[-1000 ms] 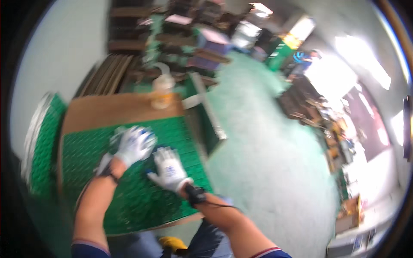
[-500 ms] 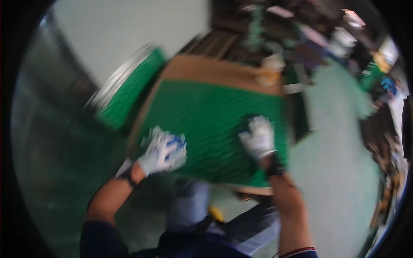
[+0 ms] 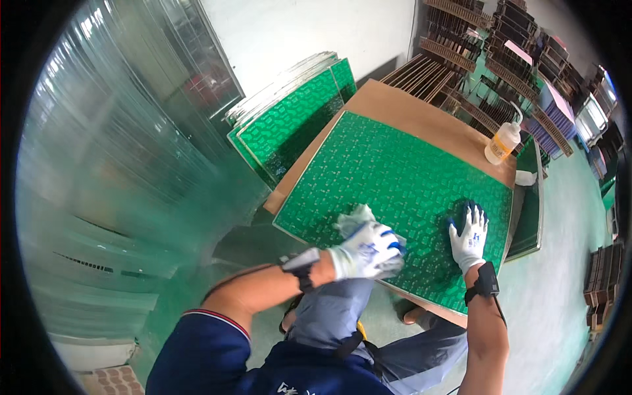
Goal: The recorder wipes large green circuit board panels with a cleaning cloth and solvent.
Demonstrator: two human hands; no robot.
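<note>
A large green panel (image 3: 388,171) with a repeating printed pattern lies flat on a brown board (image 3: 421,116) in front of me. My left hand (image 3: 370,252), in a white glove with blue patches, is closed on a crumpled, see-through whitish cloth (image 3: 356,218) at the panel's near edge. Part of the cloth sticks out past the fingers, and the hand is slightly blurred. My right hand (image 3: 470,238), gloved in white with dark blue fingertips, rests on the panel's right part with its fingers spread.
Several similar green panels (image 3: 289,115) lean at the far left. A white squeeze bottle (image 3: 503,142) stands on the board's far right corner. Another framed panel (image 3: 530,204) stands against the right side. Slotted racks (image 3: 454,56) fill the back; clear plastic sheeting (image 3: 125,171) hangs at left.
The view has turned and sharpened, so the panel now sits further right in it. My left hand has moved along the panel's near edge toward the middle. My right hand stays on the right part.
</note>
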